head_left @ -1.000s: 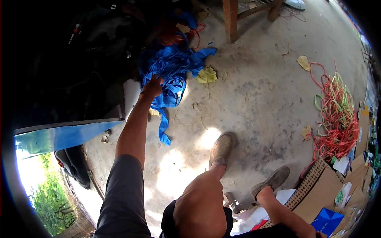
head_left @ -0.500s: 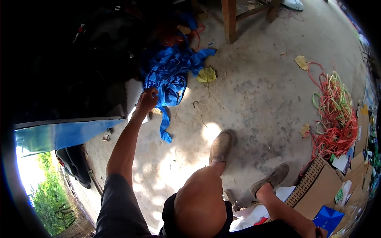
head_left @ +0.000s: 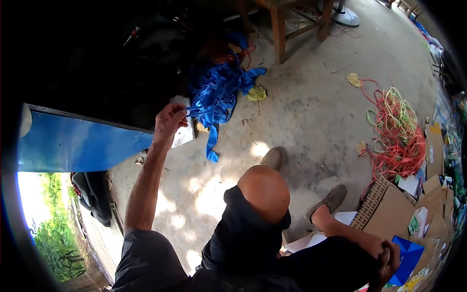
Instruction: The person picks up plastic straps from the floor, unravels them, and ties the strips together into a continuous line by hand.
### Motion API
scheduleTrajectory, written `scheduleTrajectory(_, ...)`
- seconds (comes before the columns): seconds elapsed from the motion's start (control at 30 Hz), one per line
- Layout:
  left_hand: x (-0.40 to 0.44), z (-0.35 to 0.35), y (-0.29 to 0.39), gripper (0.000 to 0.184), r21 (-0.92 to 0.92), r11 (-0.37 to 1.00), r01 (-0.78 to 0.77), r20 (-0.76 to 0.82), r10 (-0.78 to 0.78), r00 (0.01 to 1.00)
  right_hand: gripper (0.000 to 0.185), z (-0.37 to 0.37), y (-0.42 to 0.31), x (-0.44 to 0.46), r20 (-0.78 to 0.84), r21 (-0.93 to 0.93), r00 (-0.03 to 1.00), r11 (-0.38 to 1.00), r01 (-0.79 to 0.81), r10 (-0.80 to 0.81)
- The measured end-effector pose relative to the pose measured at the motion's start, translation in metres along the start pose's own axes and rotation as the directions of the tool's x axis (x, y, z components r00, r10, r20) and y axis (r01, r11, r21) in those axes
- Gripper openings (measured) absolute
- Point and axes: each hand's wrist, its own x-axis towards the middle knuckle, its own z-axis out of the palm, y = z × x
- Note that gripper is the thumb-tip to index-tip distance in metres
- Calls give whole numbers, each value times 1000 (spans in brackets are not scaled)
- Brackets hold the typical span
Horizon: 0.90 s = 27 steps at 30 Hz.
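My left hand (head_left: 170,121) is raised beside the blue cloth tangle (head_left: 214,95) on the floor, its thumb and fingers pinching a thin blue strip that stretches back to the tangle. One loose end of the blue material hangs out toward my feet. My right hand (head_left: 388,260) is at my right knee at the lower right, its fingers curled, next to a blue box (head_left: 407,260); whether it grips anything is hidden.
A tangle of red and green cord (head_left: 399,136) lies at the right above a cardboard box (head_left: 389,211) and scraps. A wooden stool (head_left: 278,34) stands at the top. A blue panel (head_left: 87,141) juts in from the left. Dry leaves (head_left: 257,93) are on the floor.
My left hand has drawn back from the blue tangle, and a strip now stretches between them. My right hand has come further into view. The view has shifted, and my left knee appears raised.
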Motion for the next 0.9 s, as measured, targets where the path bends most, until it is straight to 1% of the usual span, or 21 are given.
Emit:
scheduleTrajectory(0.03,-9,1,18,17,-34,999,-26,16,27,1000,29,-1,4,-2,4,-3,1000,1000,13,-13)
scheduleTrajectory(0.07,-17,3,37,17,-67,996,-52,30,54,998,24,2,2,-3,-32,49,998,998,49,-48)
scheduleTrajectory(0.1,-23,4,52,17,-101,992,-78,45,83,996,23,0,0,-4,-13,56,997,995,82,-81)
scheduleTrajectory(0.13,-26,3,65,17,-190,980,-55,52,66,996,23,0,-5,-4,-8,68,997,994,81,-81)
scheduleTrajectory(0.2,-37,5,89,16,-253,965,-69,75,91,993,22,-1,-6,-8,15,107,998,993,56,-58)
scheduleTrajectory(0.27,-43,11,115,14,-305,945,-116,79,146,986,22,2,-10,-9,16,134,996,988,80,-83)
scheduleTrajectory(0.3,-45,13,129,14,-338,935,-108,72,140,988,23,0,-13,-10,18,145,996,986,89,-92)
scheduleTrajectory(0.33,-51,17,142,15,-370,921,-121,77,160,984,28,0,-17,-10,10,136,989,980,144,-147)
scheduleTrajectory(0.43,-60,27,181,19,-420,886,-197,110,265,958,32,-1,-43,-1,-33,55,964,963,265,-264)
scheduleTrajectory(0.53,-77,43,223,22,-465,851,-246,140,344,928,39,-6,-67,19,33,54,907,907,417,-419)
scheduleTrajectory(0.63,-93,59,260,26,-482,829,-285,204,423,883,45,0,-110,30,97,191,911,905,379,-402)
scheduleTrajectory(0.7,-107,69,282,32,-498,818,-288,261,458,850,49,8,-139,39,51,243,828,811,532,-558)
scheduleTrajectory(0.73,-114,76,292,36,-477,822,-312,263,472,841,52,12,-148,46,48,235,789,775,587,-612)
scheduleTrajectory(0.77,-121,83,302,36,-505,807,-308,278,489,826,55,18,-157,53,43,225,747,735,640,-664)
scheduleTrajectory(0.83,-138,100,319,38,-560,777,-287,309,517,798,62,31,-181,65,23,282,715,691,666,-699)
scheduleTrajectory(0.9,-148,115,332,42,-594,756,-275,353,552,756,68,46,-202,75,-3,389,688,633,670,-726)
